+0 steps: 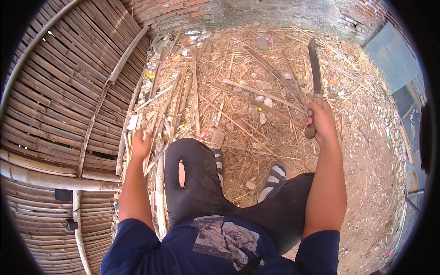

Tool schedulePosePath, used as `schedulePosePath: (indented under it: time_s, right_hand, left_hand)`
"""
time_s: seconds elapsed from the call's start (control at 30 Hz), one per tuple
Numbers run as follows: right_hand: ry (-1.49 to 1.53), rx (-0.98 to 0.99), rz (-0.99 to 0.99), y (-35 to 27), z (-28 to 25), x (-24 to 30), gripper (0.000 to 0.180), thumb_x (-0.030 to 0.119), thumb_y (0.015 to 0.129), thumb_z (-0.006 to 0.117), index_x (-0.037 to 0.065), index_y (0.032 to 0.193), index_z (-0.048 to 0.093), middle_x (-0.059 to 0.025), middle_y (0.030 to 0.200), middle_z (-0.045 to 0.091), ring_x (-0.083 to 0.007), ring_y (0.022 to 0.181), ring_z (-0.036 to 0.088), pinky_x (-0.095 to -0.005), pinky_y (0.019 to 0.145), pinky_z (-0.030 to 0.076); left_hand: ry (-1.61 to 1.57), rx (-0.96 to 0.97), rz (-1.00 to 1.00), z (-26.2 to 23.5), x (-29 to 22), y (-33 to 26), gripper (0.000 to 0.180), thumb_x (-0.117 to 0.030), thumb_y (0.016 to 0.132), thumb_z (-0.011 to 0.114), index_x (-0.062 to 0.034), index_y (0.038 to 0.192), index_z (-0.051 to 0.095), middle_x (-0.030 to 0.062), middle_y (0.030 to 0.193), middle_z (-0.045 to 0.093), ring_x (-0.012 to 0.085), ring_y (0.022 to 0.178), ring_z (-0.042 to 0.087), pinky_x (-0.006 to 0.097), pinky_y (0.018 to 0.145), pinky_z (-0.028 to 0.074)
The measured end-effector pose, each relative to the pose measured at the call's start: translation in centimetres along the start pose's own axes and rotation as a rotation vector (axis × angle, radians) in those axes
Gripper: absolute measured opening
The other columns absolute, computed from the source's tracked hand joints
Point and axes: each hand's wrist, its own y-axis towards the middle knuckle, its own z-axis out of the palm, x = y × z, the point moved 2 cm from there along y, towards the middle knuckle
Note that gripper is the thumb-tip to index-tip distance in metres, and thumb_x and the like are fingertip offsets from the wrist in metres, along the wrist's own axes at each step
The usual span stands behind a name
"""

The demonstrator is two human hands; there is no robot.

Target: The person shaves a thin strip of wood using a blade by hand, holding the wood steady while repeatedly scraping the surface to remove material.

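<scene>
My right hand [321,120] is wrapped round the wooden handle of a machete [315,68]. Its long dark blade points up and away from me, above the littered ground. Over on the left, my left hand [140,144] reaches down beside several split bamboo strips [174,105], with thumb and fingers apart. A small pale piece [133,122] lies just past its fingertips. No object shows in that hand, though part of its fingers is hard to make out.
A bamboo slat wall [55,105] runs along my left. Long wooden strips [270,68] lie across straw and rubble ahead, up to a brick wall [183,11]. Grey panels [392,55] lean at the right. My sandalled feet [273,179] stand close in front.
</scene>
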Motion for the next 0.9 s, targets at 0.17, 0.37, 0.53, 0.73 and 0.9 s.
schedulePosePath:
  time_s: [0.17, 0.37, 0.53, 0.73, 0.9]
  right_hand:
    - [-0.005, -0.001, 0.035, -0.2, -1.1, 0.1, 0.015, 0.017, 0.092, 0.064, 0.01, 0.092, 0.051, 0.0011, 0.069, 0.049, -0.0089, 0.053, 0.045, -0.0264, 0.05, 0.041]
    - [0.063, -0.083, 0.02, 0.5, -3.0, -0.3, 0.015, 0.016, 0.091, 0.065, 0.009, 0.093, 0.052, 0.0002, 0.07, 0.05, -0.0093, 0.052, 0.046, -0.0275, 0.049, 0.042]
    - [0.104, -0.137, 0.012, 0.7, -4.0, -0.1, 0.017, 0.017, 0.091, 0.066, 0.01, 0.096, 0.052, 0.0012, 0.072, 0.05, -0.0088, 0.055, 0.045, -0.0258, 0.053, 0.042]
    - [0.203, -0.216, -0.112, -0.9, -4.5, 1.7, 0.014, 0.019, 0.095, 0.064, 0.013, 0.097, 0.052, 0.0044, 0.07, 0.048, -0.0071, 0.056, 0.042, -0.0256, 0.055, 0.039]
    - [0.218, -0.306, -0.158, -2.5, -9.4, 1.8, 0.01, 0.018, 0.097, 0.061, 0.013, 0.103, 0.055, 0.0055, 0.07, 0.046, -0.0059, 0.055, 0.039, -0.0236, 0.054, 0.036]
  left_hand:
    - [-0.261, 0.624, -0.52, 8.5, 14.0, -17.6, 0.056, -0.041, 0.101, 0.048, -0.0004, 0.138, 0.053, 0.0243, 0.137, 0.057, 0.0347, 0.128, 0.055, 0.039, 0.106, 0.042]
    - [0.096, 1.142, -0.393, 9.1, 15.2, -28.3, 0.063, -0.054, 0.098, 0.049, -0.0035, 0.136, 0.054, 0.0245, 0.128, 0.062, 0.038, 0.119, 0.06, 0.044, 0.101, 0.047]
    - [0.123, 0.927, -0.595, 9.9, 14.1, -30.0, 0.069, -0.06, 0.096, 0.049, -0.0048, 0.137, 0.054, 0.0249, 0.13, 0.061, 0.0384, 0.123, 0.058, 0.044, 0.104, 0.045]
    - [0.161, 0.62, -0.601, 7.4, 13.0, -29.8, 0.068, -0.05, 0.092, 0.06, 0.002, 0.135, 0.053, 0.0306, 0.127, 0.06, 0.0424, 0.121, 0.057, 0.047, 0.104, 0.045]
    - [0.18, 0.519, -0.757, 9.6, 14.5, -30.4, 0.074, -0.047, 0.087, 0.066, -0.0004, 0.141, 0.045, 0.0276, 0.14, 0.047, 0.044, 0.128, 0.049, 0.049, 0.108, 0.041]
